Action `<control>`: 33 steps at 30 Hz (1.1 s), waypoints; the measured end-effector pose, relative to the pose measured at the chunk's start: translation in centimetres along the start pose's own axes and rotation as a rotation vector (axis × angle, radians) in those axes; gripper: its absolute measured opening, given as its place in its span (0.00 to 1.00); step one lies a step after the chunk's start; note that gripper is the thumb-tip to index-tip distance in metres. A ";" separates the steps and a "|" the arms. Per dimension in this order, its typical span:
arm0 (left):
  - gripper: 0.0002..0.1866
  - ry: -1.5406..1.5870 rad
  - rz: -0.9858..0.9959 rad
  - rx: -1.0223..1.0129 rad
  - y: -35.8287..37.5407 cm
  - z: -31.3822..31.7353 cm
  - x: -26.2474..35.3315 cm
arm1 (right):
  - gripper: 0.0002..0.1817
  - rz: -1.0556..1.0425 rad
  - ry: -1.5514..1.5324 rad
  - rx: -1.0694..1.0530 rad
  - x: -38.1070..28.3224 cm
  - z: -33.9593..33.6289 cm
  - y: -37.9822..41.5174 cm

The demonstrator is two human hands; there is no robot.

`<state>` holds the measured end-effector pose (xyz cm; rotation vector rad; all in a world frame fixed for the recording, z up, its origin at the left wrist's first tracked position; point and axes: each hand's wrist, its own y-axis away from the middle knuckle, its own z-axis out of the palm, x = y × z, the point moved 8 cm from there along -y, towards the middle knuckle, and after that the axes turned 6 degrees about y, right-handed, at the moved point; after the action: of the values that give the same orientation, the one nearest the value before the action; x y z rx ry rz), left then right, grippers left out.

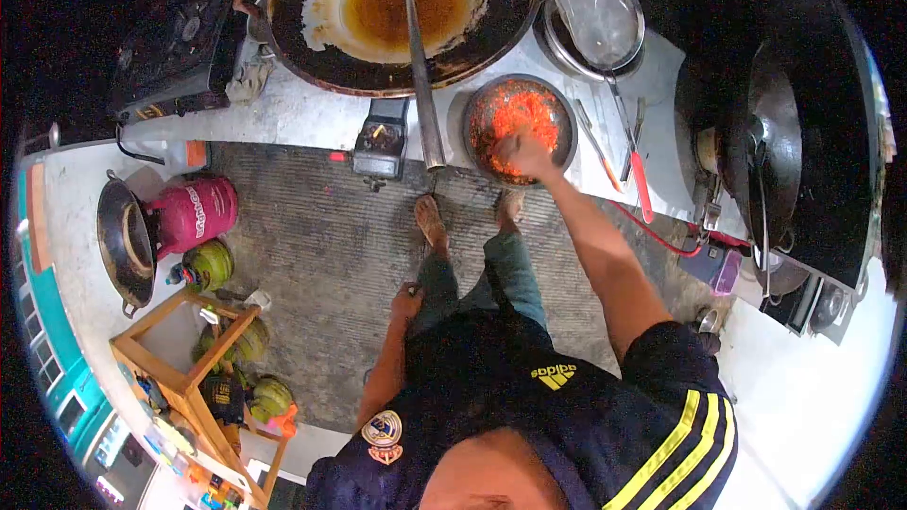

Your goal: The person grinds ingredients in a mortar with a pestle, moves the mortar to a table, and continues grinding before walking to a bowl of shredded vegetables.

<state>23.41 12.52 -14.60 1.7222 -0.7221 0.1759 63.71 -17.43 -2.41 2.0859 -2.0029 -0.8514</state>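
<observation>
My right hand (pixel 524 153) is closed over a dark round mortar (pixel 472 113) on the counter edge. Coarsely crushed red chili paste (pixel 522 113) covers the mortar's inside. The hand is slightly blurred, and whatever is in its grip is hidden. Down beside my left leg, my left hand (pixel 407 302) is curled closed, with a small dark spot at its fingers that I cannot identify. Behind the mortar sits a large wok (pixel 283 28) with brown oil (pixel 378 9). A long-handled spatula (pixel 422 85) rests across its rim, its handle reaching past the counter's front edge.
Right of the mortar lie a red-handled utensil (pixel 641 184) and a round strainer (pixel 605 24). A gas stove (pixel 179 38) stands at the left. Pink (pixel 200 212) and green gas cylinders (pixel 210 264) and a wooden frame (pixel 184 359) are on the left floor. Pans (pixel 779 132) hang at the right.
</observation>
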 end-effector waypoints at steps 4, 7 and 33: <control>0.27 -0.071 -0.139 -0.010 1.5 -0.2 1.3 | 0.24 -0.023 0.092 0.115 -2.3 0.3 4.3; 0.27 0.086 0.055 0.020 1.1 -0.4 -0.6 | 0.23 0.037 -0.106 0.126 0.9 -0.5 0.4; 0.24 -0.051 0.010 0.072 2.3 -2.7 2.5 | 0.23 0.240 -0.399 0.437 14.7 -0.8 1.1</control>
<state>24.78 13.83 -10.71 1.7975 -0.7701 0.1667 62.51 -31.74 -5.72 1.9152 -2.8036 -0.9049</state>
